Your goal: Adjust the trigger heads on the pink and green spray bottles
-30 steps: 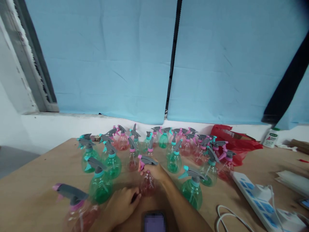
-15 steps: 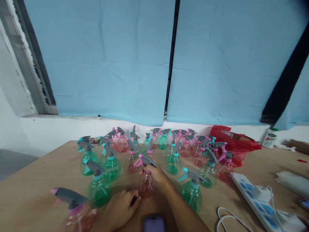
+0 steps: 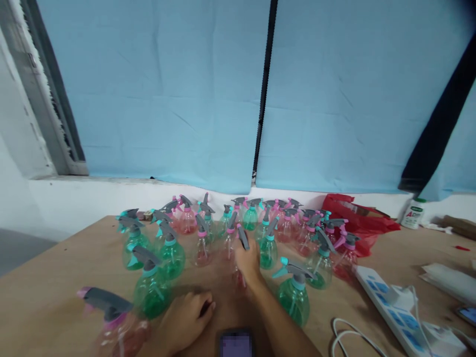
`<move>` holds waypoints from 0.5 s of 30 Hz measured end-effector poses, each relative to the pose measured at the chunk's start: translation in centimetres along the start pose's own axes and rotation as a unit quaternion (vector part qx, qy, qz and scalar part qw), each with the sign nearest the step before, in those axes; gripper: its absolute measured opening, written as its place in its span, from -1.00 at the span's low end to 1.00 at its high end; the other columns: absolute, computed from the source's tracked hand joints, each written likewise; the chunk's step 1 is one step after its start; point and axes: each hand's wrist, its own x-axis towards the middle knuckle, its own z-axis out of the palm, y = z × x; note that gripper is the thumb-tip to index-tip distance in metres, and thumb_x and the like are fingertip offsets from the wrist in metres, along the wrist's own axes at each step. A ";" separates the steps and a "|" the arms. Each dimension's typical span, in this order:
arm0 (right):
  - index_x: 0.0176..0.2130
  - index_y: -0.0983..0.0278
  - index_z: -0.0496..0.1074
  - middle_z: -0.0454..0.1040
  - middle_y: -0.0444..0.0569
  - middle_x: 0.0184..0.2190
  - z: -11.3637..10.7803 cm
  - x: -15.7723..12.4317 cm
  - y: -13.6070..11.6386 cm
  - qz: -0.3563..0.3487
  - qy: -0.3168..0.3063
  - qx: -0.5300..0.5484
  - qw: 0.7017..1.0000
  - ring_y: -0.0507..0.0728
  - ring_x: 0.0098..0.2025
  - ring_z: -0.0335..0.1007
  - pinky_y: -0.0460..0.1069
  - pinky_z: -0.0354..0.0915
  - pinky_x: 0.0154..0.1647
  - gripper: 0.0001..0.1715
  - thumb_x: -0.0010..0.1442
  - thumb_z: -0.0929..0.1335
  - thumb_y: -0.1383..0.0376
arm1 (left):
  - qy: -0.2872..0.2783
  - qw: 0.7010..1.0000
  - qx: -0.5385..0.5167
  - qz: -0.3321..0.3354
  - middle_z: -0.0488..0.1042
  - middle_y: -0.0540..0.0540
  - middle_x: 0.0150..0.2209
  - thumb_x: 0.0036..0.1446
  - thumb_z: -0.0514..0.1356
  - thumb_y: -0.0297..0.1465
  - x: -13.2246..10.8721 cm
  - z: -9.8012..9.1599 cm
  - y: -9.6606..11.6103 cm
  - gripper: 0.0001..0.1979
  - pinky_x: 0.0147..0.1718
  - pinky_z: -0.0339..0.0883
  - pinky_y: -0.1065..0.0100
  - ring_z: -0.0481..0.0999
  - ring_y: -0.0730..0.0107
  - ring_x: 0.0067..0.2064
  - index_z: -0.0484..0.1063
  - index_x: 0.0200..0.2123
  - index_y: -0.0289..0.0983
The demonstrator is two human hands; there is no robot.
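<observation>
My right hand is closed around the neck of a pink spray bottle, whose grey head pokes up above the fingers. Low in the view, my left hand rests on the table with its fingers curled; what they hold, if anything, is hidden. A green spray bottle stands just left of it, and a pink one is nearer the front edge. Right of my right forearm is another green spray bottle. Several more pink and green bottles stand farther back.
On the right of the wooden table lie a white power strip with plugs and a white cable. Behind are a red plastic bag and a white bottle. A phone lies at the front.
My right hand has moved right and slightly away with the pink spray bottle, whose head has turned. My left hand has stayed nearly where it was.
</observation>
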 end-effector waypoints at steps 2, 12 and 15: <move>-0.03 0.26 0.49 0.52 0.12 -0.14 -0.1 0.2 0.3 0.019 0.042 -0.023 0.999 0.30 -0.09 0.46 0.12 0.32 -0.03 -0.62 0.21 0.28 0.21 | -0.003 1.000 -0.003 0.001 0.63 -0.08 -0.27 0.44 -0.02 -0.22 0.0 0.0 0.0 -0.65 -0.31 0.24 0.29 0.63 0.18 -0.23 0.51 -0.28 -0.16; 0.14 0.33 0.23 0.41 0.21 -0.02 1.2 0.7 2.3 -0.051 0.111 -0.038 0.992 0.30 0.04 0.38 0.17 0.30 0.08 -0.55 0.35 0.26 0.16 | -0.015 1.000 0.006 0.007 0.65 -0.09 -0.25 0.44 -0.02 -0.23 0.0 0.0 0.3 -0.66 -0.32 0.24 0.29 0.64 0.15 -0.22 0.53 -0.23 -0.14; 0.12 0.36 0.23 0.43 0.27 -0.01 1.6 0.2 2.8 -0.067 0.114 -0.092 0.987 0.35 0.04 0.38 0.24 0.27 0.10 -0.56 0.36 0.24 0.15 | -0.015 1.000 0.008 0.000 0.64 -0.08 -0.25 0.44 -0.02 -0.23 0.0 -0.4 0.5 -0.66 -0.33 0.23 0.29 0.63 0.15 -0.22 0.52 -0.24 -0.14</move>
